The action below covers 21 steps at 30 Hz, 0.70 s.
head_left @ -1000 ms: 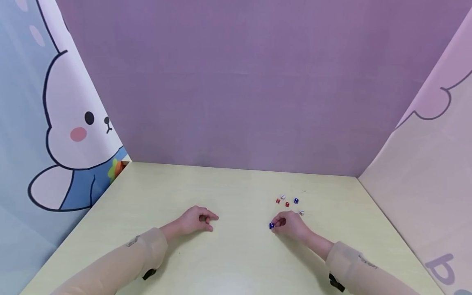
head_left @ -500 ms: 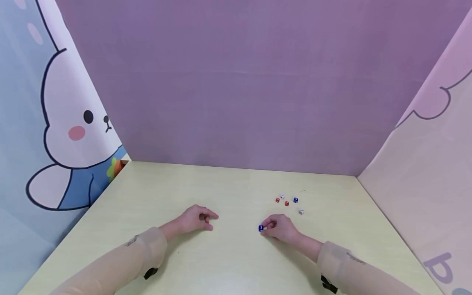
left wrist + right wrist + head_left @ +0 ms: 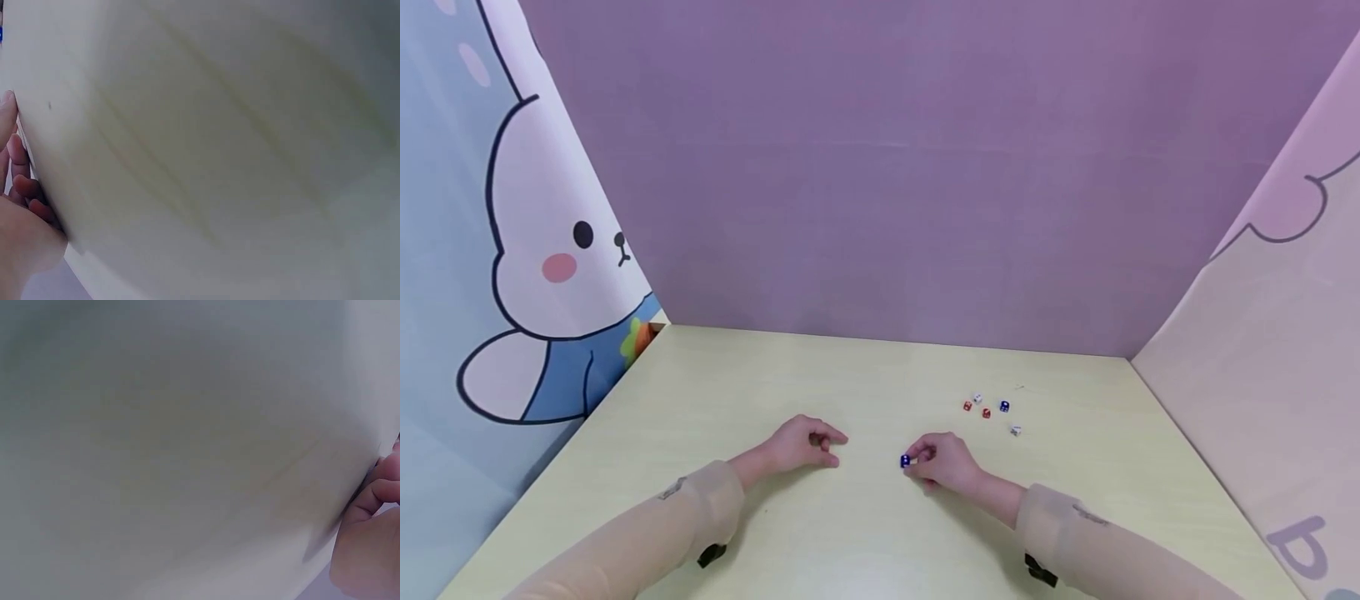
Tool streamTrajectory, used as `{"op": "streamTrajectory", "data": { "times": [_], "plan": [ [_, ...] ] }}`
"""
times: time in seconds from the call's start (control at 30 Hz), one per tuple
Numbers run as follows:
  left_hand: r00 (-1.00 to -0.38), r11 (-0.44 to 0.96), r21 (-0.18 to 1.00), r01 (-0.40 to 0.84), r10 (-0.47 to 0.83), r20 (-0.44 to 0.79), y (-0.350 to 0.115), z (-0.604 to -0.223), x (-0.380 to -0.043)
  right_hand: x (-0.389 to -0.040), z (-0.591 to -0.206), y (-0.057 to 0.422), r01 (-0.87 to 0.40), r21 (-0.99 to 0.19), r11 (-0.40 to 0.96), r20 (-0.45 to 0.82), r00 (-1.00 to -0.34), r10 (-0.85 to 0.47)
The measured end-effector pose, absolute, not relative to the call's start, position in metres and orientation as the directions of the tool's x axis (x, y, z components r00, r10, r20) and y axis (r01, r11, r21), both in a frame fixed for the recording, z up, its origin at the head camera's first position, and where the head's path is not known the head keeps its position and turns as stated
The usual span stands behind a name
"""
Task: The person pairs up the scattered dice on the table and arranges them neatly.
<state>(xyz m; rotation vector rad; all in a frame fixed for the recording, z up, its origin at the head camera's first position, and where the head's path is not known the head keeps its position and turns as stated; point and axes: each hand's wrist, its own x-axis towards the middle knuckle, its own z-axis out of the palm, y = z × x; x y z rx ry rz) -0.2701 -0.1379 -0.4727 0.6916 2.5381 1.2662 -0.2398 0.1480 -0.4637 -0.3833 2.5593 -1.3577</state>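
Note:
A small blue die with white pips is pinched between the thumb and forefinger of my right hand, low over the table near its middle. To the left, my left hand rests on the table with nothing in it, fingers loosely bent and pointing toward the die. The left wrist view shows this left hand at its left edge, along the tabletop. Only part of the right hand shows in the right wrist view; the die is hidden there.
Behind my right hand lie two red dice, a second blue die and two white dice. A purple panel closes off the back of the pale table. Printed cloths hang at both sides.
My right hand has slid left with the blue die, away from the other dice and closer to my left hand. The left hand has stayed in place.

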Motion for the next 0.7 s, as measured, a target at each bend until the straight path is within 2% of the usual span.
{"op": "streamTrajectory", "data": {
  "times": [0.27,0.7],
  "plan": [
    [-0.892,0.547,0.782,0.298,0.451,0.025,-0.133,-0.475,-0.271,-0.245,-0.462,0.125,-0.137,-0.836,0.531,-0.074,-0.931,-0.356],
    [-0.902,0.575,0.759,0.305,0.431,0.035,-0.129,-0.474,-0.267,-0.249,-0.459,0.085,-0.126,-0.84,0.528,-0.096,-0.923,-0.374]
  ]
}}
